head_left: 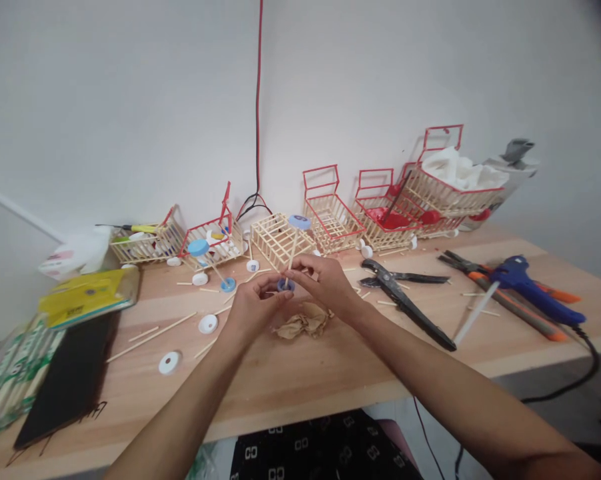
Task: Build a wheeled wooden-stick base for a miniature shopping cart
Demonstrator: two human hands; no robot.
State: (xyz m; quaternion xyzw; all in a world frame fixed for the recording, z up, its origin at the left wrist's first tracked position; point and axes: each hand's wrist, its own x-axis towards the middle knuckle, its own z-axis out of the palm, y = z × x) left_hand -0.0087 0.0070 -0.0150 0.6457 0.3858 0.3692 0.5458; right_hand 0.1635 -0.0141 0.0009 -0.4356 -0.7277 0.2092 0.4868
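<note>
Nearest, at the lower left, a flat black slab (68,380) lies beside packets of pale sticks (5,387), with a glossy yellow packet (88,297) just beyond; loose white discs (169,363) and thin wooden sticks (150,338) are scattered over the smooth, light-grained wooden table (300,387).

Over the middle of the table the two hands meet above a crumpled scrap of brown paper (303,323). The left hand (250,308) and the right hand (325,283) both have their fingers curled in close, tips pinched on a small blue cap (286,285) at the lower end of a thin stick (292,250); the stick rises, slightly tilted, to a second round blue cap (299,222) at its top — a wheel-and-axle shape held just off the table.

To the right lie black-handled pliers (405,293), a second pair of pliers with orange handles (500,293) and a blue glue gun (530,290) with a white glue stick (475,313) jutting from it; its black cord runs off the table edge.

Farther back, along the wall, stands a row of little lattice carts built of pale sticks (280,239) — several trimmed in red (330,210), one holding crumpled white tissue (460,170); another blue-capped axle (213,263) rests near the left ones. A red-and-black wire (258,100) hangs down the plain white wall.
</note>
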